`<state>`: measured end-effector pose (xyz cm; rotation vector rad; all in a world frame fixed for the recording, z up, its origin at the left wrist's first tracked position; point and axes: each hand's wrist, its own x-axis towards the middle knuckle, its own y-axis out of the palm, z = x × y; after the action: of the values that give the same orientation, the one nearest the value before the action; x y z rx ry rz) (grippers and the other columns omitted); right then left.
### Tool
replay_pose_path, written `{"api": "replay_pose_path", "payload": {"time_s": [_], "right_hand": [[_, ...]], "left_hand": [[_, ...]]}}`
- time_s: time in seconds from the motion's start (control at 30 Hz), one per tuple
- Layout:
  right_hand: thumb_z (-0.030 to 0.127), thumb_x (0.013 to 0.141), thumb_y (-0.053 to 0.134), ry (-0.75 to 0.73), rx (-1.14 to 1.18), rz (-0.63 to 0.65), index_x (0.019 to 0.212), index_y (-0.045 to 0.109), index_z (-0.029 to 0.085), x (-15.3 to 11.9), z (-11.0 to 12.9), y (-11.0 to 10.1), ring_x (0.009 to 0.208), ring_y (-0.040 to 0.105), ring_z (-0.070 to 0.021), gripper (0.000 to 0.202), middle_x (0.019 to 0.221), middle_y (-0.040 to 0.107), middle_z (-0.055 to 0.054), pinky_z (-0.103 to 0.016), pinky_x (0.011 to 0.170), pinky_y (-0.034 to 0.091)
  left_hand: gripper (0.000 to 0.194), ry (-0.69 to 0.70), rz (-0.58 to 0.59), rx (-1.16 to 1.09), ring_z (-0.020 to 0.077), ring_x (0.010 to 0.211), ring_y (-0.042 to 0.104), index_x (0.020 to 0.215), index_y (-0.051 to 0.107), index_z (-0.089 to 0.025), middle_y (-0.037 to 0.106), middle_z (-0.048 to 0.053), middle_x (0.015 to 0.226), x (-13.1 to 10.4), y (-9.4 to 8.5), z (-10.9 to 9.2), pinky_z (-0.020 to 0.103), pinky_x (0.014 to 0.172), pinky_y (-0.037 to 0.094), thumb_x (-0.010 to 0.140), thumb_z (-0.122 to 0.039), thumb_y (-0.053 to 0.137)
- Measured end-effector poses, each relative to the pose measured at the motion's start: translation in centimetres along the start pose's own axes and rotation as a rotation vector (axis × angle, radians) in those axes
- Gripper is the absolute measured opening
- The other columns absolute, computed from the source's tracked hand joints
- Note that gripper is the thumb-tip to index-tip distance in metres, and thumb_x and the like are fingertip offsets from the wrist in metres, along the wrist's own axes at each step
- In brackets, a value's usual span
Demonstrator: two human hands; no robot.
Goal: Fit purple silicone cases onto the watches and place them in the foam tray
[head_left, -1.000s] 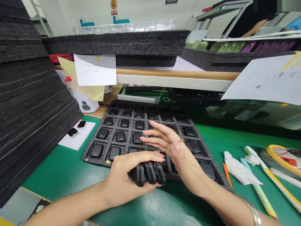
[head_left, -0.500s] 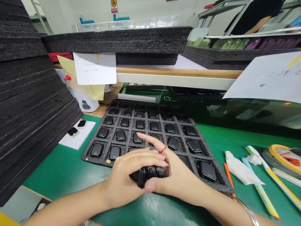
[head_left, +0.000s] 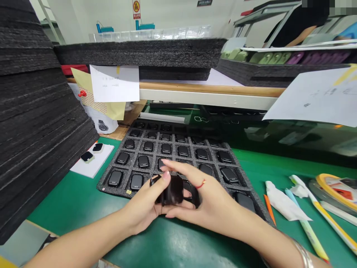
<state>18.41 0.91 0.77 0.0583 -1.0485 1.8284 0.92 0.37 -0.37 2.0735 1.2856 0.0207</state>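
My left hand (head_left: 147, 208) is closed on several black watches (head_left: 174, 190), its thumb on top of them. Around their right side curves my right hand (head_left: 200, 190), its thumb below and fingers stretched over the top, touching the bunch. One dark watch face shows between the hands. Directly behind them lies a grey foam tray (head_left: 117, 190) with rows of compartments, most holding a black square watch such as the one at the front left (head_left: 115, 178). The hands hide part of its front rows.
Stacked black foam (head_left: 41, 111) rises at the left. Two light-framed watches lie on a white pad (head_left: 92, 163). A shelf (head_left: 209, 95) with hanging papers crosses behind. Tissue (head_left: 284, 201), pens and tape rolls (head_left: 337, 190) lie right. A person's arm (head_left: 301, 36) shows at the back right.
The watches have turned in my hands, so a dark face now shows. My left thumb has come up on top, and my right hand has opened a little around them.
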Motion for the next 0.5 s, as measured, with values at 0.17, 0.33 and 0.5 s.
{"api": "replay_pose_path", "payload": {"time_s": [0.17, 0.33, 0.5], "right_hand": [[0.020, 0.083, 0.076, -0.021, 0.075, -0.138, 0.089, 0.065, 0.024, 0.4, 0.3, -1.5, 0.114, 0.069, -0.0241, 0.014, 0.109, 0.072, -0.007, -0.038, 0.098, 0.057], [0.039, 0.073, 0.088, -0.141, 0.031, -0.075, 0.094, 0.064, 0.024, 0.4, 0.7, -1.3, 0.118, 0.067, -0.0282, 0.035, 0.117, 0.070, -0.011, -0.040, 0.097, 0.058], [0.026, 0.087, 0.075, -0.146, -0.001, -0.112, 0.084, 0.062, 0.024, 0.5, 1.0, -0.9, 0.111, 0.070, -0.0246, 0.013, 0.114, 0.072, -0.010, -0.036, 0.089, 0.061]], "left_hand": [[0.055, 0.063, 0.012, 0.000, 0.0140, 0.056, 0.064, 0.090, 0.066, -0.016, 0.069, 0.004, 0.067, -0.4, 0.3, -0.2, 0.020, 0.049, 0.047, 0.075, -0.068, 0.073], [0.055, 0.027, 0.016, -0.038, 0.0047, 0.045, 0.046, 0.078, 0.069, -0.012, 0.065, 0.004, 0.066, -0.5, 0.5, 0.1, 0.016, 0.039, 0.021, 0.080, -0.068, 0.068], [0.050, 0.049, 0.032, -0.093, 0.0036, 0.047, 0.039, 0.081, 0.073, -0.011, 0.064, 0.005, 0.070, -0.3, 0.2, 0.2, 0.017, 0.042, 0.021, 0.082, -0.061, 0.070]]}}
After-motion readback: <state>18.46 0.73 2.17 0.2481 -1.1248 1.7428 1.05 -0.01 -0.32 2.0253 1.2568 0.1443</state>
